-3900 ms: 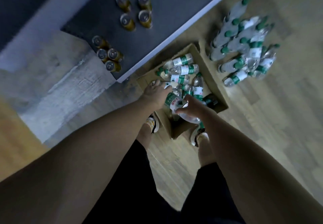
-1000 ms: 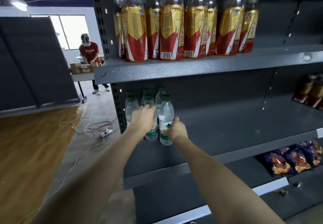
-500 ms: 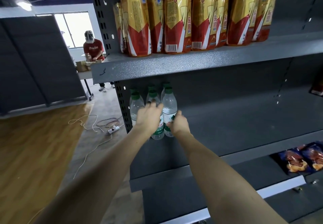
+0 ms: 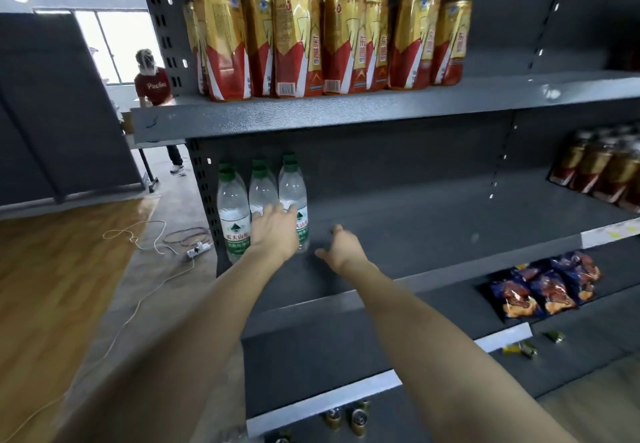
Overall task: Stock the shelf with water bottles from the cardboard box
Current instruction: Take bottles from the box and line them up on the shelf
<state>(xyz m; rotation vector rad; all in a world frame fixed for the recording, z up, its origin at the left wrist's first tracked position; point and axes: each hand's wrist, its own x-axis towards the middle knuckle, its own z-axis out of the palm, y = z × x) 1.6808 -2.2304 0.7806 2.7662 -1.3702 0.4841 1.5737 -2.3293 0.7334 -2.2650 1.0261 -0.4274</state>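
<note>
Bottles stand shelved; left hand rests flat against them, right hand loose and empty, so fetching more from the box seems next

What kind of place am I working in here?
Probably a mock or unfinished shop: grey metal shelving stocked with tea bottles, water bottles and snack packs, but loose cables lie on the floor.
</note>
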